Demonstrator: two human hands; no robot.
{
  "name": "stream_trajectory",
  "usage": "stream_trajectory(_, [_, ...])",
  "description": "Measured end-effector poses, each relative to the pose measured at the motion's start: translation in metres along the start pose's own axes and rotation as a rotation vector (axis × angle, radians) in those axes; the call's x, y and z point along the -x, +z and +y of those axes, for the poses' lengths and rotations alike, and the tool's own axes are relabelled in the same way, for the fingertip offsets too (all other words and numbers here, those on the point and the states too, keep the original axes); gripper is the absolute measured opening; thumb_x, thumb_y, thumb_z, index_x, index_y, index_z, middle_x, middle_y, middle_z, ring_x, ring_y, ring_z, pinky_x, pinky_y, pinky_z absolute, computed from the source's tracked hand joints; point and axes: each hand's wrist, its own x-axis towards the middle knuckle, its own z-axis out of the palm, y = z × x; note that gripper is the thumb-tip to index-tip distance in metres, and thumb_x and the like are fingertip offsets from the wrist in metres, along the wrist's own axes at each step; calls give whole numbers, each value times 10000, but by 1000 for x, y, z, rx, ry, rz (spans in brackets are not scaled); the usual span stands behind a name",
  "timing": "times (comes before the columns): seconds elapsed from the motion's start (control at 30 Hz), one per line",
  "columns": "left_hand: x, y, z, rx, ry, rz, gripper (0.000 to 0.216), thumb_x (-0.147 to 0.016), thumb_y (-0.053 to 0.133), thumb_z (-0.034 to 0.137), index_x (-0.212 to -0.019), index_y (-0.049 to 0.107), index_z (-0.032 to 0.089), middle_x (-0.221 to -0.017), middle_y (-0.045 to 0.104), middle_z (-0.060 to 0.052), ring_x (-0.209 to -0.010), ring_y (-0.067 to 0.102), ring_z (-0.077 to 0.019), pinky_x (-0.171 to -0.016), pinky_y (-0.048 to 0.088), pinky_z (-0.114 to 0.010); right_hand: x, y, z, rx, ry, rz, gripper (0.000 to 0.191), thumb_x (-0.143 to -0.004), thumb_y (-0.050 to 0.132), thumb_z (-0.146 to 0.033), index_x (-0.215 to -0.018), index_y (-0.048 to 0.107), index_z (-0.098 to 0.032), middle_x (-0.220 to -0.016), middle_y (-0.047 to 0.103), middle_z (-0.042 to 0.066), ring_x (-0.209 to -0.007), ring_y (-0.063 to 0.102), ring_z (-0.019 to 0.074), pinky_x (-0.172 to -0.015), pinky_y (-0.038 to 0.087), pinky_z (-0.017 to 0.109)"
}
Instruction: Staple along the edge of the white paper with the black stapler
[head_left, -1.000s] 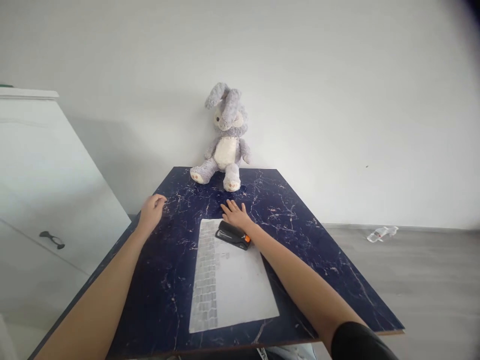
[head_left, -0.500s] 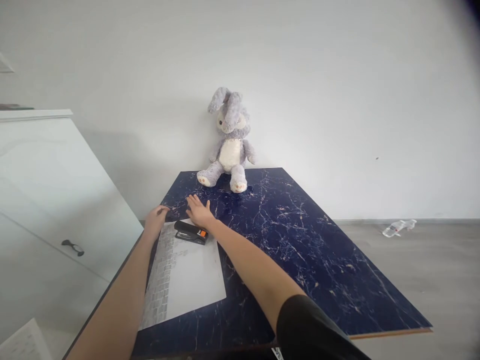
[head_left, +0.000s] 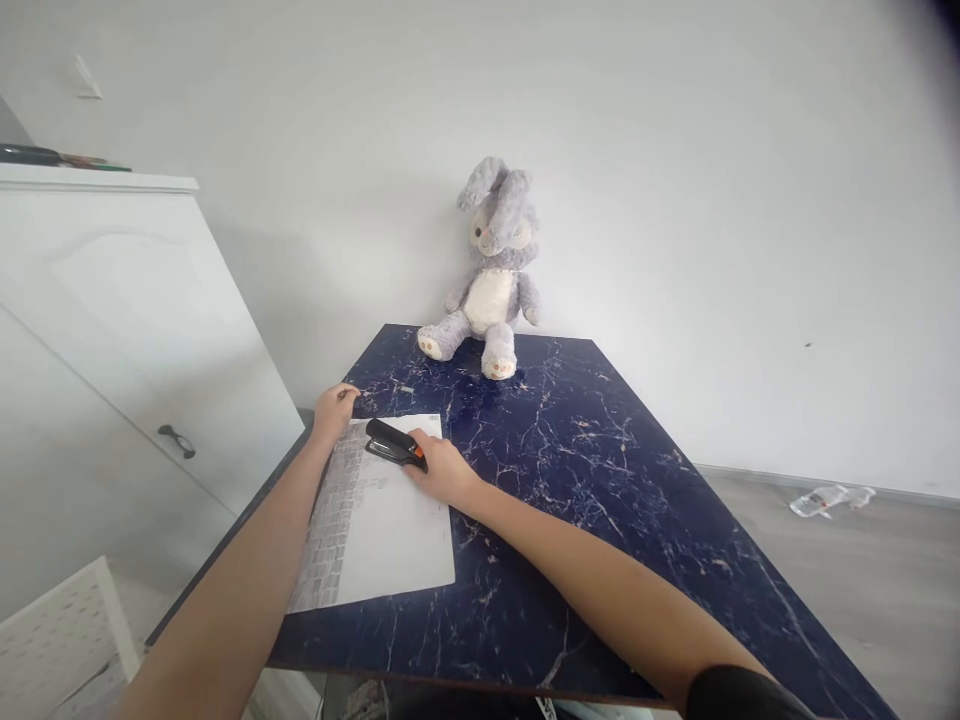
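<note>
A black stapler [head_left: 388, 440] with an orange mark lies across the upper part of a white sheet of paper [head_left: 397, 535], which has grey brick-like printing down its left side. My right hand [head_left: 444, 470] is closed around the stapler's right end. Beyond the sheet's upper left corner, my left hand [head_left: 335, 408] has its fingers pinched together. A small dark bit shows at those fingertips, too small to name. On the table a little farther back is a small pale piece [head_left: 407, 389].
A grey plush rabbit [head_left: 495, 275] sits at the far end of the dark blue marbled table [head_left: 600, 500], against the wall. To the left stands a white cabinet [head_left: 112, 300] with a black handle. Clear plastic bottles [head_left: 829, 500] lie on the floor at right.
My right hand has come back from the sheet's far edge and taken hold of the stapler. My left hand stays pinched near the corner. The view has shifted left.
</note>
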Motion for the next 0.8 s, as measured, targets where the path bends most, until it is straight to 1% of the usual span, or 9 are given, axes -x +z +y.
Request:
stream_trajectory(0.1, [7, 0, 16, -58, 74, 13, 223, -861, 490, 268, -829, 700, 199, -905, 741, -88, -880, 662, -260, -828, 480, -339, 7, -10, 2, 80, 19, -15, 345, -930, 616, -318, -1250, 539, -214, -978, 694, 71, -812, 651, 220, -682, 417, 273])
stream_trajectory(0.2, [23, 12, 44, -103, 203, -16, 211, -889, 486, 245, -841, 688, 203, -920, 697, -104, -897, 638, -265, -881, 472, -366, 29, -27, 13, 118, 55, 6, 318, -908, 632, -324, -1198, 549, -224, -915, 687, 49, -775, 643, 211, -647, 377, 263])
stream_trajectory(0.3, [51, 32, 79, -114, 377, -147, 200, -915, 500, 224, -844, 687, 216, -925, 666, -94, -927, 620, -264, -901, 467, -379, 60, -47, 29, 94, 80, 18, 283, -883, 647, -303, -1143, 561, -234, -855, 675, 20, -745, 640, 197, -636, 363, 249])
stream_trajectory(0.37, [74, 44, 99, -115, 473, -250, 184, -923, 511, 203, -870, 686, 226, -924, 658, -84, -924, 617, -261, -871, 475, -377, 79, -60, 40, 68, 86, 21, 264, -877, 643, -287, -1125, 565, -242, -819, 663, -1, -723, 639, 187, -633, 364, 241])
stream_trajectory(0.47, [99, 54, 119, -123, 568, -349, 169, -932, 529, 182, -955, 683, 249, -1019, 658, -74, -995, 614, -267, -865, 479, -393, 98, -77, 55, 65, 83, 17, 269, -865, 647, -281, -1122, 574, -253, -779, 644, -22, -693, 632, 181, -634, 369, 240])
stream_trajectory(0.57, [110, 55, 128, -116, 667, -433, 217, -968, 495, 182, -1071, 674, 252, -1137, 650, -77, -1096, 601, -275, -941, 477, -439, 106, -87, 65, 88, 71, 7, 290, -854, 648, -291, -1133, 578, -252, -784, 644, -22, -690, 627, 180, -643, 376, 247])
stream_trajectory(0.67, [111, 55, 130, -55, 771, -574, 318, -980, 470, 167, -1221, 661, 250, -1264, 642, -84, -1174, 593, -265, -1019, 482, -442, 108, -90, 67, 173, 53, -1, 299, -832, 637, -282, -1119, 569, -234, -853, 656, 9, -709, 616, 190, -633, 367, 263])
stream_trajectory(0.73, [111, 56, 129, -44, 789, -631, 396, -978, 474, 166, -1325, 638, 265, -1370, 625, -77, -1248, 575, -268, -1077, 466, -450, 109, -90, 64, 251, 49, 4, 342, -799, 634, -256, -1130, 557, -219, -917, 659, 38, -722, 605, 199, -619, 351, 274])
stream_trajectory(0.8, [112, 59, 128, -78, 774, -646, 449, -992, 459, 184, -1407, 601, 279, -1476, 582, -71, -1341, 531, -285, -1134, 426, -495, 109, -89, 61, 282, 50, 23, 408, -783, 637, -244, -1179, 540, -213, -973, 662, 57, -748, 605, 207, -617, 351, 279])
